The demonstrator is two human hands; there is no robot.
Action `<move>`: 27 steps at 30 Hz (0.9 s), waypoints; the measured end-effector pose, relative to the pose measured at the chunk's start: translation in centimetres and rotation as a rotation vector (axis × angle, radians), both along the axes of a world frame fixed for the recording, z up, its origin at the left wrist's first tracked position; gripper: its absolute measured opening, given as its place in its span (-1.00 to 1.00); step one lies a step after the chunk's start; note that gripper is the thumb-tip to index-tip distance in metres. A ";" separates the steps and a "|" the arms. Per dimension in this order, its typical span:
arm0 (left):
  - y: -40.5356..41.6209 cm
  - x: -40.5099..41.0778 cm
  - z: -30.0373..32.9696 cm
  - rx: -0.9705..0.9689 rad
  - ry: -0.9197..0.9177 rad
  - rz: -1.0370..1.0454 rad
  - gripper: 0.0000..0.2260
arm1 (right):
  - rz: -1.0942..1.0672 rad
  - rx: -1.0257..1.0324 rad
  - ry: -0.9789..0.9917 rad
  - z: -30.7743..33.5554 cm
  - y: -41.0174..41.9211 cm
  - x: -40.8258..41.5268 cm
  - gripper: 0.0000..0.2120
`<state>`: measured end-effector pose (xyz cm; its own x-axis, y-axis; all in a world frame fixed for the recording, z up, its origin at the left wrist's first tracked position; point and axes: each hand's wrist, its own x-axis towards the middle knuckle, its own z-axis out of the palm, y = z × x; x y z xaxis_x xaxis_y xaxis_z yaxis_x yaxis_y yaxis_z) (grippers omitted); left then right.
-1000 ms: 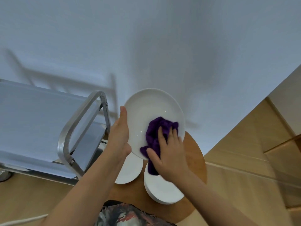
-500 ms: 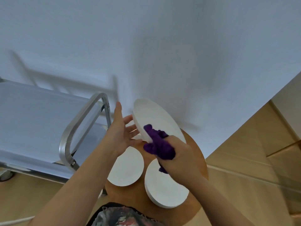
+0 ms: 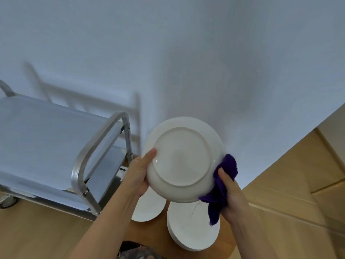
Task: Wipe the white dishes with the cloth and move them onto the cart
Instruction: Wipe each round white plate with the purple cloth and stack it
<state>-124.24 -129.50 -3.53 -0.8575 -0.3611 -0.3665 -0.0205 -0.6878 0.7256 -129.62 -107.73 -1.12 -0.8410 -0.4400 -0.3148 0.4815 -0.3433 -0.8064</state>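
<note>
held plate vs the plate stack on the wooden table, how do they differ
The held plate is up in the air, tilted, its underside and foot ring facing the camera; the plate stack lies flat on the wooden table. The held plate is single and gripped by both hands; the stack is untouched. Both are white and round.

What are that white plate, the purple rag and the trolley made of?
The plate looks like glazed ceramic: glossy highlights, a raised foot ring underneath. The purple cloth seems soft fabric, bunched and fraying a thread. The cart looks like brushed metal, silvery with a dull sheen.
</note>
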 end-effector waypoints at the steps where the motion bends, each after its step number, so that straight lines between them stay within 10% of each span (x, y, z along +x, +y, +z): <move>1: -0.3 -0.1 0.5 -0.081 -0.004 0.043 -0.53 | -0.013 0.087 0.022 -0.2 0.2 0.0 -0.57; 7: -1.3 0.2 3.9 -0.711 -0.100 0.167 -0.58 | -0.215 0.399 0.368 0.5 1.5 -0.9 -0.58; 12: -0.2 -0.1 5.3 -1.218 -0.124 -0.136 -0.41 | 0.350 0.881 1.227 4.6 -1.5 -2.5 -0.11; 17: -0.1 0.8 6.4 -1.226 0.003 -0.331 -0.56 | 0.582 1.278 1.618 6.8 -3.9 -3.1 0.13; 27: -1.1 3.3 8.8 -1.017 0.080 -0.066 -0.44 | 0.164 0.576 1.054 5.2 -3.1 -3.9 -0.16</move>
